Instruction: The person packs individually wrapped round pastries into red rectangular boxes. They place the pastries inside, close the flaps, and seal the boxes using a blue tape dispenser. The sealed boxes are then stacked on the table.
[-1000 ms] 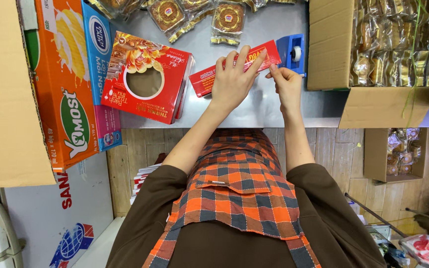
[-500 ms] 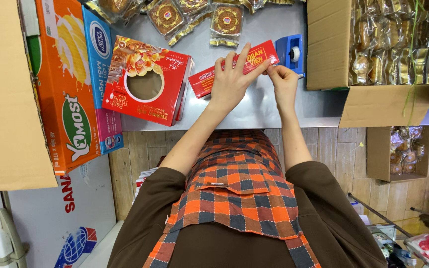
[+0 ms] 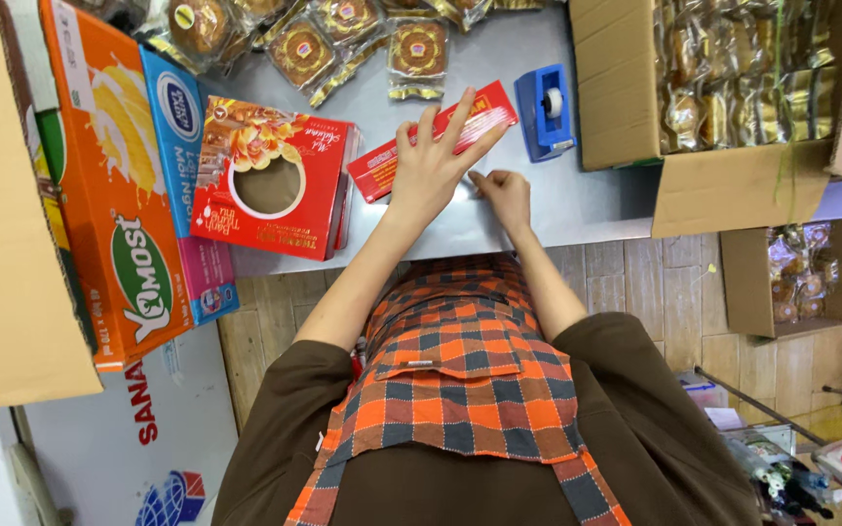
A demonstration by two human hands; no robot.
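Now the left hand [image 3: 436, 161] lies flat on the red box [image 3: 431, 141]; the right hand [image 3: 504, 190] has dropped, pinched.

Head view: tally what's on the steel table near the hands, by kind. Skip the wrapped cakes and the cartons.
Red window box: 1
Flat red box: 1
Blue tape dispenser: 1
Total: 3
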